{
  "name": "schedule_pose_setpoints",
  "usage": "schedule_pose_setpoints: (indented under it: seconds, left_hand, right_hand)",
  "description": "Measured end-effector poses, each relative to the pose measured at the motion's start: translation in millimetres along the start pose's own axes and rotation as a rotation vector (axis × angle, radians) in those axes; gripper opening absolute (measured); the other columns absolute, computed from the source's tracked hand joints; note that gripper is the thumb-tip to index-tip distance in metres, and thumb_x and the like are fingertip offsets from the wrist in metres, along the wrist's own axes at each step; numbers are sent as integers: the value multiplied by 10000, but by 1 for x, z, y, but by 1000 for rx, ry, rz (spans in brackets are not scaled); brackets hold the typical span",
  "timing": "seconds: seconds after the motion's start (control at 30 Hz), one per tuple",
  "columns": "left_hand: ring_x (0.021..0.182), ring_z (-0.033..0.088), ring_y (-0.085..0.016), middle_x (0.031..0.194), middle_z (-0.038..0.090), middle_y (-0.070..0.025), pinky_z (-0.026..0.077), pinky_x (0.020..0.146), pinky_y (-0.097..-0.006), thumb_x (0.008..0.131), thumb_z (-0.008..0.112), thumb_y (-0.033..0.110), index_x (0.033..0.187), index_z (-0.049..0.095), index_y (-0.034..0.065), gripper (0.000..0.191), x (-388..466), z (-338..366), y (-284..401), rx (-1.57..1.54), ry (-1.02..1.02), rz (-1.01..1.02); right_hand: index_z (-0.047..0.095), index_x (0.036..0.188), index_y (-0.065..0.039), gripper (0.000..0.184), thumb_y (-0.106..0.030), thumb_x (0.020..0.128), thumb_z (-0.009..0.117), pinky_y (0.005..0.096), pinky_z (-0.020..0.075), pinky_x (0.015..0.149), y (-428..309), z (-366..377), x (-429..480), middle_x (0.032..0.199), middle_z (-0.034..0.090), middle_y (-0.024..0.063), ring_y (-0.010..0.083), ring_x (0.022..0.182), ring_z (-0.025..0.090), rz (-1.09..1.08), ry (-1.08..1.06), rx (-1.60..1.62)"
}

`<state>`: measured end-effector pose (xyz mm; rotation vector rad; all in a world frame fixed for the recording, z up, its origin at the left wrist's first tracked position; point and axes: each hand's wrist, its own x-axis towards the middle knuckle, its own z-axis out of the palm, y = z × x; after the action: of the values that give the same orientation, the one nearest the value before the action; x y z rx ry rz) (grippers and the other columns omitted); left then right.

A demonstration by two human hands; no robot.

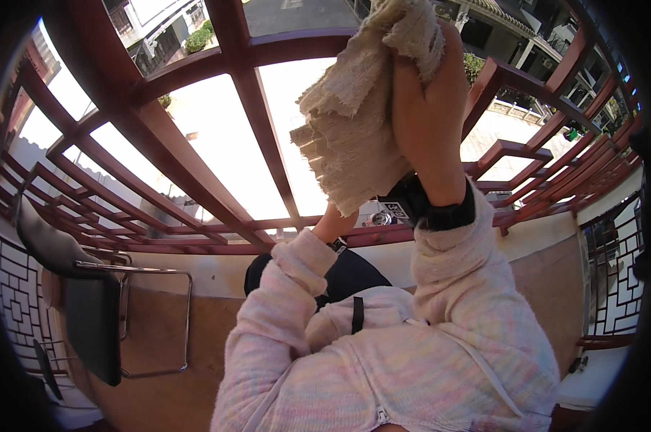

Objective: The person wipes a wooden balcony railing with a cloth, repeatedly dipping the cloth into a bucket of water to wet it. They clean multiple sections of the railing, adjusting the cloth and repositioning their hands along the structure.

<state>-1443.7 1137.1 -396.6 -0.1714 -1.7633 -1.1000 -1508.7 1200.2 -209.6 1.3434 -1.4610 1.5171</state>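
A beige, frayed cloth (357,119) hangs bunched up before me, high in the view, in front of the dark red wooden lattice (268,135). My right hand (430,124) grips its upper right part, the thumb pressed into the folds. Low behind the cloth is my left hand (340,222); only the part near the wrist shows, and its fingers are hidden. A black strap with a printed marker tag (398,208) sits at my right wrist. Whether the cloth touches the lattice cannot be told from here.
At the left stands a black chair (93,324) with a chrome tube frame on the brown floor (163,335). A low pale wall (206,275) runs under the lattice. Beyond it, well below, lie a bright paved yard and buildings. Patterned lattice panels (617,270) border the right side.
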Motion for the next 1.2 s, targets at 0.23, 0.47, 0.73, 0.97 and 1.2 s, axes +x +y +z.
schedule_pose_setpoints:
  seconds: [0.23,0.47,0.73,0.97,1.2]
  left_hand:
    - [1360,349,-264,1495,318,-128,294,1129,-386,961,579,218,1451,276,54,598,1,3,-7,-80,5,-43]
    - [1350,360,-280,1491,312,-143,306,1116,-401,960,575,226,1424,301,55,565,9,4,-9,-93,-39,-44]
    - [1339,372,-298,1487,305,-160,319,1102,-417,958,570,235,1393,329,55,529,-6,1,-9,-198,-35,-163]
    - [1329,383,-314,1483,299,-175,332,1089,-432,957,565,242,1366,353,56,497,16,4,-16,-210,-79,-119]
    - [1319,393,-329,1480,293,-191,344,1076,-447,955,561,250,1339,377,56,468,-42,-3,-13,-355,45,-444]
  right_hand:
    - [468,1241,-52,545,-65,741,686,459,517,788,-14,-12,-56,994,634,220,433,904,629,21,-185,-277]
    - [461,1170,-37,464,-87,765,684,482,509,708,-3,-12,-3,880,637,227,448,824,636,37,-80,-102]
    - [418,1286,-34,510,-46,812,607,456,521,772,-16,-22,-49,993,635,229,436,895,648,84,-317,-280]
    - [418,1206,-32,562,-58,725,708,463,516,679,-2,-9,-18,913,614,206,414,840,636,-9,-78,-201]
    - [386,1379,-15,725,-45,743,732,465,465,927,-9,-14,-70,1206,555,224,425,1080,578,-43,-218,-348]
